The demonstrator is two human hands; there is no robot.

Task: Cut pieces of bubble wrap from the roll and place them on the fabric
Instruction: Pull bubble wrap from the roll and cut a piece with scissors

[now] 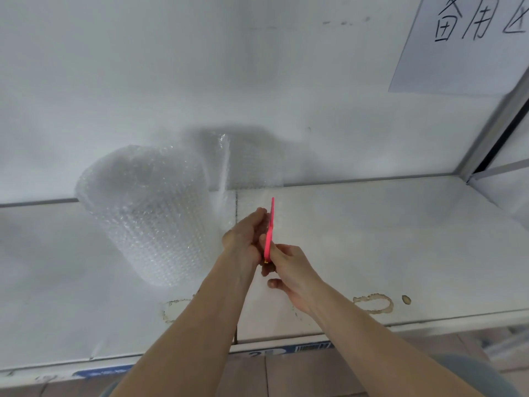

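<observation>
A roll (148,213) of bubble wrap stands upright on a white table (372,239), left of centre and close to the white wall (200,67) behind it. A loose sheet (226,167) of wrap runs off the roll's right side and stands up as a thin, nearly edge-on band that reaches down toward the hands; further clear wrap seems to lie against the wall just right of it, though its edges are hard to make out. Both bare forearms come up from the bottom of the view and meet just right of the roll. The left hand (243,233) is curled shut, fingers pressed together around the lower edge of the sheet and against a pink cutter (269,227) — whether it grips the wrap, the tool or both cannot be told. The right hand (289,270) is closed on the cutter's lower end, thumb side up, with two fingertips curling below it. The cutter stands almost vertical, its tip pointing up and away from the person, a small yellow part showing at its base. On the wall at upper right hangs a paper sign (463,44) with handwritten characters. The table bears brownish ring stains (375,303) near its front edge — one at right, another at left beneath the left forearm. No fabric can be made out.
</observation>
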